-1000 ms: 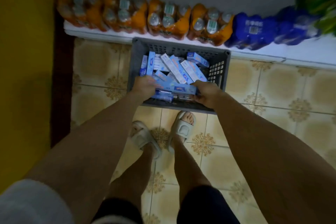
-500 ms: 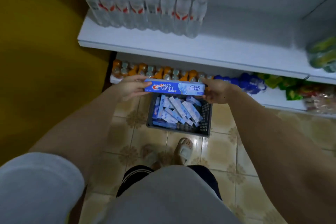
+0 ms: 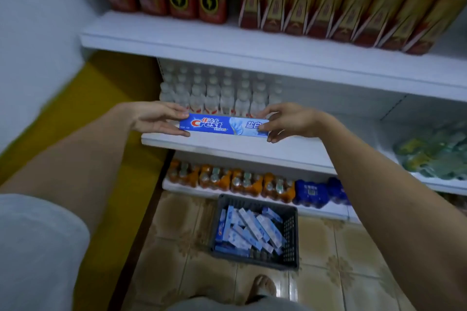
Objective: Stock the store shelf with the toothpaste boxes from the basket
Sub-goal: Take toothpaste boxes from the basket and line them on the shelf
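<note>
Fingers and thumb of the left hand [image 3: 156,118] pinched the left end of a blue Crest toothpaste box [image 3: 223,125], held level in front of the middle shelf [image 3: 227,145], just before a row of clear bottles [image 3: 219,93]. The right hand [image 3: 288,121] pinched its right end. Below, on the tiled floor [image 3: 177,230], the dark basket [image 3: 293,232] held a loose heap of toothpaste boxes [image 3: 250,231]. Orange bottle packs [image 3: 227,180] lined the bottom shelf behind it.
</note>
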